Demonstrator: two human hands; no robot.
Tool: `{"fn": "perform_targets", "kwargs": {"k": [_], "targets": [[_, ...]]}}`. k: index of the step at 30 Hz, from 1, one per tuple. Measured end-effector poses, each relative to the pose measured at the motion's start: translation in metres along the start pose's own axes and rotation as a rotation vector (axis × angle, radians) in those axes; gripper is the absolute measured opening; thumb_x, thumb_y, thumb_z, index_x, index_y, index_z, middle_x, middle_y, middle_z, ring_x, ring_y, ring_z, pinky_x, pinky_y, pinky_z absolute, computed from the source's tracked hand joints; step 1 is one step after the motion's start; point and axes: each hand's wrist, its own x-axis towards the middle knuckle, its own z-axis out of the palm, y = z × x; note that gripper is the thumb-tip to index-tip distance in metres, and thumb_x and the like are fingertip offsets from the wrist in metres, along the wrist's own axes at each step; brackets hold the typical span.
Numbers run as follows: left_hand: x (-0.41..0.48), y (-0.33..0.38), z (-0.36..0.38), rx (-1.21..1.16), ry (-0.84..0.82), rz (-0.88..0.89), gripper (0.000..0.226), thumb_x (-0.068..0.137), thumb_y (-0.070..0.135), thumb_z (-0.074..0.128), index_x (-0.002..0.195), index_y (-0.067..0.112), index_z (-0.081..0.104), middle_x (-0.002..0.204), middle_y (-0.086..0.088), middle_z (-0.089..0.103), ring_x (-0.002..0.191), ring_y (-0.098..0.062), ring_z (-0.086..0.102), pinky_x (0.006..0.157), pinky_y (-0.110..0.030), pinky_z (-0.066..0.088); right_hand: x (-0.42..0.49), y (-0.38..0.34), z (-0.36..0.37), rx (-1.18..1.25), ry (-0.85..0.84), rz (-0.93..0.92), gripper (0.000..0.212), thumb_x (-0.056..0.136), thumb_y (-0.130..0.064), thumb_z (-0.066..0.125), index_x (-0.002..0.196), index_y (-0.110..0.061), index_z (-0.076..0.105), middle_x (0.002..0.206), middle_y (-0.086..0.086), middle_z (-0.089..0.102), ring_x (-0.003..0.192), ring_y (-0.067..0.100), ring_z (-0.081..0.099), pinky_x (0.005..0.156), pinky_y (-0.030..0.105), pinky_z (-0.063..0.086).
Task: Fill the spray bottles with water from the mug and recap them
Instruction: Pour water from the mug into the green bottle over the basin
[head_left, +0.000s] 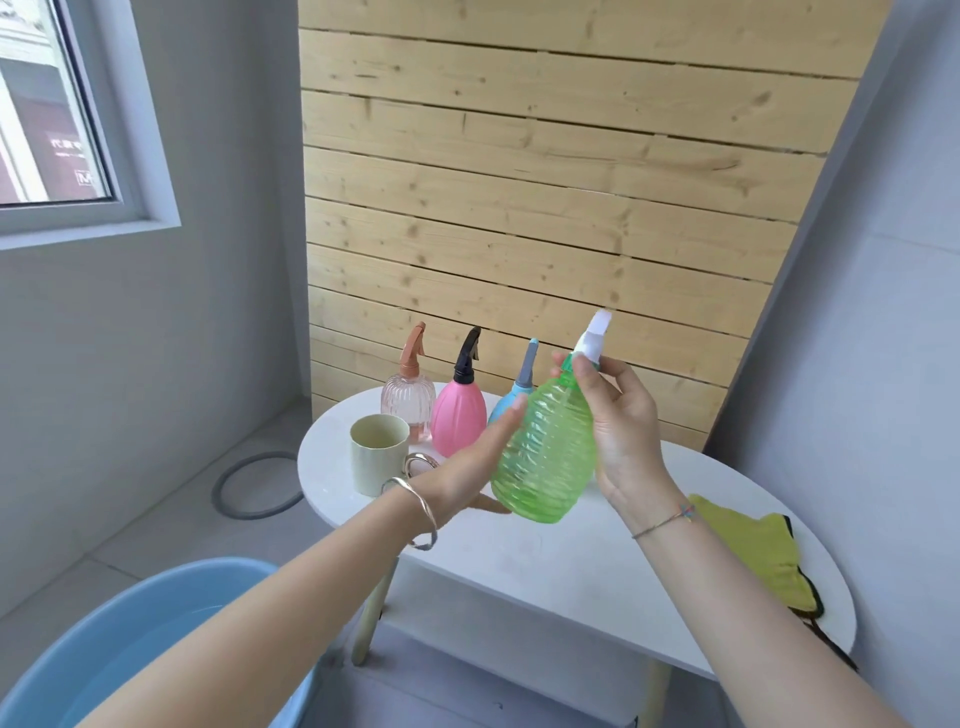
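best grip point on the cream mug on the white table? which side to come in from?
Take the cream ceramic mug by its gold loop handle, which sticks out on the mug's right, toward the person. It stands upright with its mouth open, so a side approach from the near right looks best. The pink ribbed spray bottle crowds the far side. The round white table is bare in front of it.
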Motion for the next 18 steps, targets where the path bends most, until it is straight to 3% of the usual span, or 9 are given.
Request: {"fn": "perform_targets", "kwargs": {"k": [1, 3, 5, 7, 8, 10, 11, 14, 18], "targets": [[-0.002, 0.003, 0.004, 0.066, 0.053, 0.075, 0.061, 0.087, 0.065, 0.049, 0.137, 0.032, 0.041, 0.128, 0.012, 0.057, 0.102, 0.006, 0.059, 0.074, -0.012, 0.053, 0.001, 0.001, 0.000, -0.001, 0.029, -0.007, 0.015, 0.081, -0.015, 0.070, 0.090, -0.008, 0.061, 0.098, 0.014, 0.072, 0.075, 0.018, 0.070, 0.068, 0.032, 0.057], [0.002, 0.003, 0.004, 0.160, 0.167, 0.201, 0.065, 0.080, 0.051, 0.069, 0.133, 0.026, 0.041, 0.122, 0.009, 0.056, 0.093, 0.013, 0.057, 0.065, -0.005, 0.048, 0.002, 0.001, 0.001, 0.015, 0.030, 0.001, 0.024, 0.077, -0.020, 0.072, 0.093, -0.007, 0.060, 0.099, 0.014, 0.072, 0.076, 0.019, 0.069, 0.069, 0.033, 0.057], [0.003, 0.004, 0.002, 0.100, 0.121, 0.207, 0.073, 0.074, 0.056, 0.075, 0.132, 0.025, 0.044, 0.123, 0.004, 0.060, 0.100, 0.002, 0.064, 0.080, -0.015, 0.053, 0.003, -0.003, 0.002, 0.062, -0.019, 0.031, 0.029, 0.074, -0.024, 0.071, 0.094, -0.007, 0.059, 0.096, 0.011, 0.072, 0.074, 0.019, 0.068, 0.067, 0.033, 0.057], [0.003, 0.004, -0.004, -0.040, -0.011, 0.083, 0.074, 0.074, 0.064, 0.067, 0.135, 0.028, 0.047, 0.129, 0.002, 0.063, 0.114, -0.011, 0.063, 0.098, -0.037, 0.051, 0.003, -0.007, 0.001, 0.116, -0.061, 0.051, 0.023, 0.079, -0.022, 0.067, 0.093, -0.007, 0.058, 0.090, 0.007, 0.073, 0.070, 0.016, 0.068, 0.063, 0.030, 0.057], [0.002, 0.004, -0.005, -0.054, -0.071, 0.049, 0.069, 0.078, 0.067, 0.060, 0.136, 0.031, 0.048, 0.131, 0.004, 0.062, 0.119, -0.013, 0.060, 0.102, -0.040, 0.048, 0.003, -0.007, 0.000, 0.125, -0.060, 0.056, 0.020, 0.081, -0.022, 0.066, 0.093, -0.007, 0.058, 0.089, 0.007, 0.073, 0.069, 0.015, 0.068, 0.062, 0.029, 0.056], [0.000, 0.006, -0.004, 0.092, -0.063, 0.054, 0.064, 0.086, 0.071, 0.044, 0.139, 0.036, 0.046, 0.138, 0.011, 0.055, 0.127, -0.009, 0.052, 0.108, -0.037, 0.041, 0.003, -0.005, -0.003, 0.079, -0.017, 0.043, 0.025, 0.079, -0.025, 0.069, 0.094, -0.008, 0.060, 0.095, 0.010, 0.070, 0.068, 0.014, 0.067, 0.063, 0.029, 0.056], [0.000, 0.007, -0.001, 0.190, 0.024, 0.089, 0.063, 0.089, 0.069, 0.038, 0.141, 0.034, 0.044, 0.140, 0.011, 0.051, 0.130, -0.009, 0.047, 0.108, -0.033, 0.037, 0.004, -0.004, -0.004, 0.049, 0.011, 0.029, 0.029, 0.076, -0.027, 0.071, 0.095, -0.008, 0.061, 0.097, 0.011, 0.068, 0.068, 0.014, 0.066, 0.064, 0.029, 0.056], [0.002, 0.010, 0.009, 0.320, 0.242, 0.251, 0.055, 0.097, 0.055, 0.036, 0.140, 0.022, 0.038, 0.135, -0.002, 0.046, 0.129, -0.014, 0.042, 0.096, -0.023, 0.032, 0.005, -0.001, -0.003, 0.015, 0.069, 0.007, 0.033, 0.071, -0.027, 0.075, 0.096, -0.009, 0.062, 0.096, 0.008, 0.068, 0.071, 0.015, 0.065, 0.071, 0.032, 0.056], [0.008, 0.008, 0.013, 0.351, 0.292, 0.348, 0.064, 0.079, 0.057, 0.067, 0.127, 0.022, 0.043, 0.120, 0.006, 0.054, 0.112, -0.002, 0.053, 0.084, -0.018, 0.048, 0.008, -0.001, 0.000, -0.048, 0.038, -0.025, 0.026, 0.070, -0.028, 0.075, 0.089, -0.014, 0.064, 0.091, 0.004, 0.069, 0.074, 0.017, 0.062, 0.072, 0.032, 0.054]]}}
